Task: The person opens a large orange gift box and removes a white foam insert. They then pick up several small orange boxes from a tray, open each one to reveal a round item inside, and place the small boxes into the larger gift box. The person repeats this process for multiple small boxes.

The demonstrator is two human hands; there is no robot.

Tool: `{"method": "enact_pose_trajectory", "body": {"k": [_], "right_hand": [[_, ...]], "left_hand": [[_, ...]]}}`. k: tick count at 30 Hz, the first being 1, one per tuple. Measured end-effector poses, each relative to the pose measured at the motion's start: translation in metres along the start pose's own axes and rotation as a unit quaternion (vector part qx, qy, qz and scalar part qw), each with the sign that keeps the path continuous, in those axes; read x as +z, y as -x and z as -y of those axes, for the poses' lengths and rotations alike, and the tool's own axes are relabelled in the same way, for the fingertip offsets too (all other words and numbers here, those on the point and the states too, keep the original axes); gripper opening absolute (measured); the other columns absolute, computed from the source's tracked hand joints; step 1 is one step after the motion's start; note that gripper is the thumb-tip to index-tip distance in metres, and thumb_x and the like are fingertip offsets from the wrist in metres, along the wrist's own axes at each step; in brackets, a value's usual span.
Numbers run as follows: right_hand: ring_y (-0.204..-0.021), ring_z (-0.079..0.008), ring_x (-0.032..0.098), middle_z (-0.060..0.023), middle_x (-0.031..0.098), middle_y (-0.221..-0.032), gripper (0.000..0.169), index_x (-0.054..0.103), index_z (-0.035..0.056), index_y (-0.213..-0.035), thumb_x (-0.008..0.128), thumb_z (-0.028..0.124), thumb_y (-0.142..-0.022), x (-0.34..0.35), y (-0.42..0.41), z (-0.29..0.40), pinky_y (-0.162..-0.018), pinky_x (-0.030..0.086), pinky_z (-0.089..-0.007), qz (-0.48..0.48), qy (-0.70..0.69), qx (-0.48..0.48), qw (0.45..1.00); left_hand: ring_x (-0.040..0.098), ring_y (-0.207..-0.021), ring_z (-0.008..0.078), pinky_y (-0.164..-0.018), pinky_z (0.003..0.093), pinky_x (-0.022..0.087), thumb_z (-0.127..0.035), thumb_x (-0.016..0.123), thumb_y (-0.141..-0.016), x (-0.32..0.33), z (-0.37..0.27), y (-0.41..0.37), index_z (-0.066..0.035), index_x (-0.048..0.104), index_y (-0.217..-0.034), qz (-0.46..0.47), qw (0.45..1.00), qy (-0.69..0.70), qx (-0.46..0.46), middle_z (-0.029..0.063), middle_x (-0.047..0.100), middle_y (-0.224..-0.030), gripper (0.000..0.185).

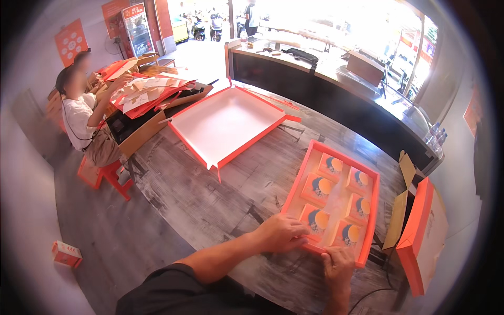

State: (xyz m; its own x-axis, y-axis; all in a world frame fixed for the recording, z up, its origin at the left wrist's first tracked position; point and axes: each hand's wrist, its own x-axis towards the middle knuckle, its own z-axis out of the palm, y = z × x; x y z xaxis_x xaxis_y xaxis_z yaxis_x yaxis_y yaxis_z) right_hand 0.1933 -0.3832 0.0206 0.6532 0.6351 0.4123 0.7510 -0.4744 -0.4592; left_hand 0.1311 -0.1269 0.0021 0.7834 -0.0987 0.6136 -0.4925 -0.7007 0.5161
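Note:
A red-rimmed shallow cardboard box tray lies on the grey wood-patterned table and holds two rows of small printed boxes, each with a yellow disc on a dark blue shape. My left hand rests at the tray's near left corner, fingers over the rim beside the nearest left small box; whether it grips anything is unclear. My right hand is on the near rim, thumb outside and fingers curled over the edge. Farther off to the left lies a larger, white-lined red cardboard tray with its corner flaps loose.
At right stand a red box and an open brown carton. Left, a seated person handles papers on a pile of red and cream cardboard; another person sits behind. A dark-fronted counter runs along the far side.

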Motion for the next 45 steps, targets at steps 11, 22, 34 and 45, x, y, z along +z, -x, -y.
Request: {"method": "enact_pose_trajectory", "body": {"k": [11, 22, 34, 45], "right_hand": [[-0.087, -0.0324, 0.063, -0.0106, 0.071, -0.090, 0.016, 0.073, 0.0038, -0.095, 0.076, 0.016, -0.085, 0.000, 0.001, 0.002, -0.080, 0.048, -0.0435, -0.009, -0.019, 0.019, 1.000], [-0.088, -0.0327, 0.063, -0.0111, 0.071, -0.090, 0.016, 0.073, 0.0043, -0.096, 0.074, 0.017, -0.087, -0.002, 0.001, 0.002, -0.083, 0.047, -0.0436, 0.002, -0.025, 0.029, 0.999], [-0.088, -0.0338, 0.063, -0.0123, 0.070, -0.090, 0.017, 0.072, 0.0038, -0.095, 0.073, 0.020, -0.089, 0.001, 0.002, 0.001, -0.081, 0.048, -0.0442, -0.001, -0.027, 0.022, 0.999], [-0.087, -0.0348, 0.062, -0.0137, 0.069, -0.089, 0.020, 0.071, 0.0020, -0.095, 0.072, 0.022, -0.091, 0.002, 0.001, -0.005, -0.079, 0.047, -0.0437, 0.000, -0.029, 0.016, 0.999]], "left_hand": [[0.060, -0.070, 0.0179, -0.068, 0.0323, 0.047, -0.056, 0.045, -0.105, -0.046, 0.045, -0.002, -0.005, 0.072, -0.109, -0.230, 0.710, 0.625, -0.230, 0.0037, 0.066, -0.079, 0.058], [0.058, -0.070, 0.0184, -0.068, 0.0330, 0.047, -0.067, 0.032, -0.105, -0.236, 0.116, -0.041, -0.004, 0.074, -0.105, -0.234, 0.714, 0.605, -0.261, 0.0034, 0.063, -0.075, 0.075], [0.056, -0.068, 0.0124, -0.066, 0.0267, 0.049, -0.066, 0.030, -0.105, -0.290, 0.139, -0.014, -0.003, 0.074, -0.102, -0.352, 0.709, 0.548, -0.269, 0.0003, 0.060, -0.074, 0.077], [0.066, -0.096, 0.0216, -0.086, 0.0356, 0.056, -0.027, 0.074, -0.094, -0.074, 0.060, -0.012, -0.006, 0.069, -0.112, -0.066, 0.983, 0.064, -0.159, 0.0074, 0.068, -0.103, 0.028]]}}
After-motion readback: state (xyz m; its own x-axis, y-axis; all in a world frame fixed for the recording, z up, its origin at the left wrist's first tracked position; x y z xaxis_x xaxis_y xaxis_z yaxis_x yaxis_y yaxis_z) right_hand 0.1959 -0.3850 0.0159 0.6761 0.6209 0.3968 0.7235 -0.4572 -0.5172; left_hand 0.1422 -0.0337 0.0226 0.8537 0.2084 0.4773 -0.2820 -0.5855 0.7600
